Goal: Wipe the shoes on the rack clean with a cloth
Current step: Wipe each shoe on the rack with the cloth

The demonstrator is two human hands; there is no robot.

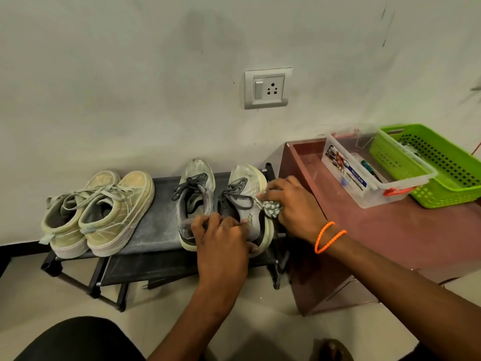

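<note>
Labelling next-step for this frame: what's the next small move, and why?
Probably drag the cloth along the outer side of the right grey shoe. The right hand grips the cloth there, the left hand holds the heel, and the toe looks dusty.

The left hand hides the grey shoe's heel.

The only words that can be read are "MULTI BOX", white on a blue strip of the label stuck to the clear plastic box, at 3 o'clock from the shoes. Its smaller print is too blurred.
</note>
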